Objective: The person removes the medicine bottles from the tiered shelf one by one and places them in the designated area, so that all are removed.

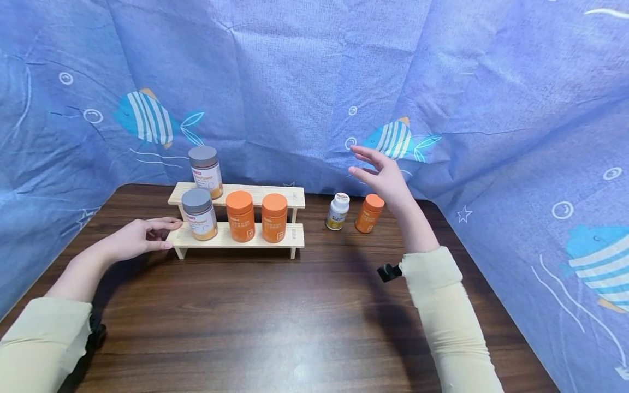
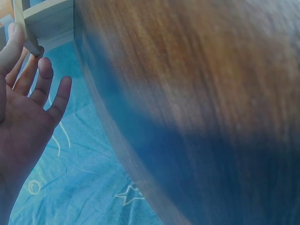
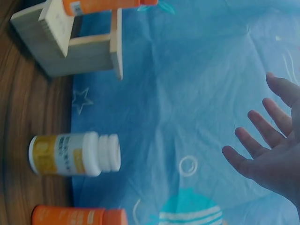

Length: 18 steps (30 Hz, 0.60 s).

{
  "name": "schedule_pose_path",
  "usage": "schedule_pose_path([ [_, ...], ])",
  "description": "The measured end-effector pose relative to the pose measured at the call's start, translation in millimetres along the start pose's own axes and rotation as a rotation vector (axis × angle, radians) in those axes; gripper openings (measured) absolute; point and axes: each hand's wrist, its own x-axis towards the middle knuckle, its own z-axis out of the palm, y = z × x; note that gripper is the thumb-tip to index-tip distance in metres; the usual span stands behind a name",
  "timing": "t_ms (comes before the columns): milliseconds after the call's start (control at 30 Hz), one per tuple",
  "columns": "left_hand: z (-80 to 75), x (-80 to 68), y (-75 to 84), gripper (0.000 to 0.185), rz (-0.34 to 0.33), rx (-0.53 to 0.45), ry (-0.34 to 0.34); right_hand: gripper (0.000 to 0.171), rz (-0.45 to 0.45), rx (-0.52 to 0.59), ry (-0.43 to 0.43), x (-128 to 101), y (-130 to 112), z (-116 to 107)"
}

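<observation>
Head view, from my remote seat: the left hand (image 1: 140, 238) has its grip pinched on the left end of the lower board of a two-tier wooden shelf (image 1: 223, 236), thumb low and fingers above. The right hand (image 1: 385, 177) is raised with its grip apart, thumb and fingers parted around nothing.

The shelf sits toward the back left of the dark tabletop (image 1: 275, 311), near a blue fish-print cloth (image 1: 304, 82). A grey-lidded jar (image 1: 206, 173) stands at the left of the upper tier; a second grey-lidded jar (image 1: 199, 214) and two orange bottles (image 1: 240, 217) line the lower one, blocking my sight of parts of the upper board. Well apart to the right, upright on the tabletop, I have a white bottle (image 1: 337, 212) with a lone orange bottle (image 1: 369, 214) just beside it, close to the right forearm.

Only the head view gives me both hands together. The left wrist view adds the left palm, ring and little fingers extending clear of the wood. The right wrist view, turned sideways, gives me the shelf's end with the gap between tiers, and the lone orange bottle cut by the frame edge.
</observation>
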Motion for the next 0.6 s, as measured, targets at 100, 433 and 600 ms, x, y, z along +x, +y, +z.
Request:
schedule_pose_path([
  [100,-0.4,-0.2,0.4,0.052,0.000,0.004,0.000,0.051,-0.023,0.015,-0.005,3,-10,7],
  [433,0.3,0.0,0.2,0.051,0.011,0.004,0.010,0.047,-0.063,0.133,0.014,15,-39,37],
  [600,-0.1,0.9,0.6,0.051,0.008,0.005,0.009,0.047,-0.085,0.210,-0.009,22,-54,55],
])
